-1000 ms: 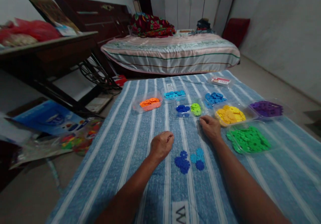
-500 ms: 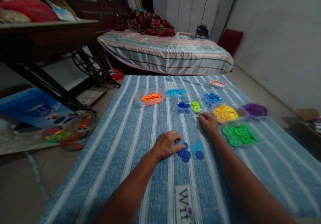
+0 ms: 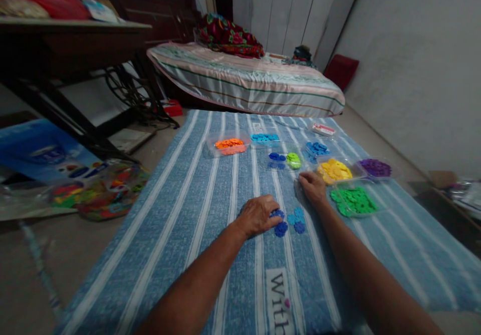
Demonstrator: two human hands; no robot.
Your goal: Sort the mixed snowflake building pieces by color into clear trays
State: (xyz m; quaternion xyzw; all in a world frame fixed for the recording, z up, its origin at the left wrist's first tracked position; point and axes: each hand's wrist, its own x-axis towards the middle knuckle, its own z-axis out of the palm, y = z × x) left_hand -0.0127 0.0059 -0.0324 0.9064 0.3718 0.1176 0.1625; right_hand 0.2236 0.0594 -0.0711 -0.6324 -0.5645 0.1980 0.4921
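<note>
My left hand point(image 3: 259, 214) is low over the cloth, its thumb and fingers closing around a dark blue notched disc point(image 3: 277, 214). Another dark blue disc point(image 3: 280, 229) lies just below the thumb. To the right is a small group of light blue discs point(image 3: 296, 216) with a darker blue disc point(image 3: 299, 227) at its lower edge. My right hand point(image 3: 312, 187) rests on the cloth with curled fingers, in front of a clear tray point(image 3: 267, 165) of dark blue and lime green discs. Whatever its fingers hold, if anything, is hidden.
Clear trays hold orange discs point(image 3: 230, 146), light blue discs point(image 3: 265, 137), blue discs point(image 3: 316, 148), yellow discs point(image 3: 334, 171), purple discs point(image 3: 376, 168) and green discs point(image 3: 354, 201). A striped blue cloth point(image 3: 203, 215) covers the table. Beyond stands a bed point(image 3: 248, 82).
My left hand has shifted slightly right and now covers part of the dark blue discs. My right hand stays in about the same place. The view has tilted a little.
</note>
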